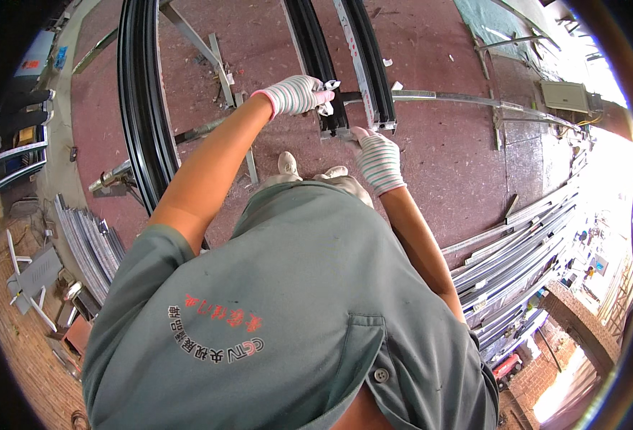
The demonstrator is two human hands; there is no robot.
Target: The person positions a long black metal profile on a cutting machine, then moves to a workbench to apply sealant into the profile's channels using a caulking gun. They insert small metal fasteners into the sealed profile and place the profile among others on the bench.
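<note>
My left hand (295, 97), in a white glove with coloured stripes and pink fingertips, is closed on a crumpled white scrap (326, 109), paper or film. It is over the near end of a long black metal profile (309, 43). My right hand (381, 161), in a matching glove, has its fingers drawn together beside that same end; whatever they pinch is too small to make out. Just right of it runs a second black profile (370, 54) with a pale printed strip along its left side. Both profiles extend away from me, raised above the floor.
A wide black profile (141, 86) lies on my left. Metal support bars (438, 95) cross beneath the profiles over the reddish floor (431, 193). Stacked long profiles (524, 244) are at right, more bars (91, 244) at left. A beige box (565, 96) stands far right.
</note>
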